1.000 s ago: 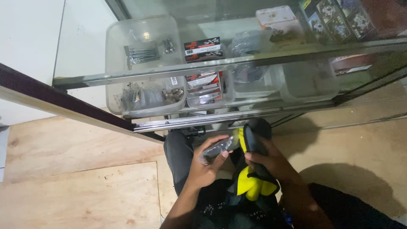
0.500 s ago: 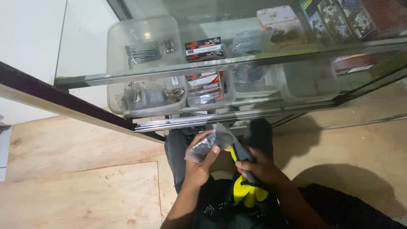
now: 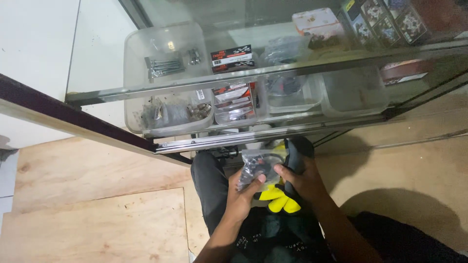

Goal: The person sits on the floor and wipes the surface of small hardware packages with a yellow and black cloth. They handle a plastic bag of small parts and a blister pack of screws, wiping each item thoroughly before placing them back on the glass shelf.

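Head view, looking down past a glass display case (image 3: 273, 73) onto the person's lap. Just below the case's metal sliding rail (image 3: 229, 140), the left hand (image 3: 242, 195) and right hand (image 3: 297, 180) together grasp a small clear plastic bag (image 3: 258, 165) of dark small parts; left fingers curl under its lower edge, right thumb and fingers pinch its right side. The right hand also clasps a black-and-yellow glove (image 3: 280, 202), which hangs beneath the bag. Inside the case, behind the glass, stand clear plastic tubs: an upper-left tub (image 3: 161, 46) with long silver bolts, a lower-left tub (image 3: 170, 114) with grey metal hardware, and emptier tubs toward the right. Between the tubs sit flat red, black and white packets (image 3: 233, 100). A pale patterned tin (image 3: 317, 22) and dark picture cards (image 3: 385, 19) lie near the case's top right. A plywood floor (image 3: 97, 204) spreads left of the case.
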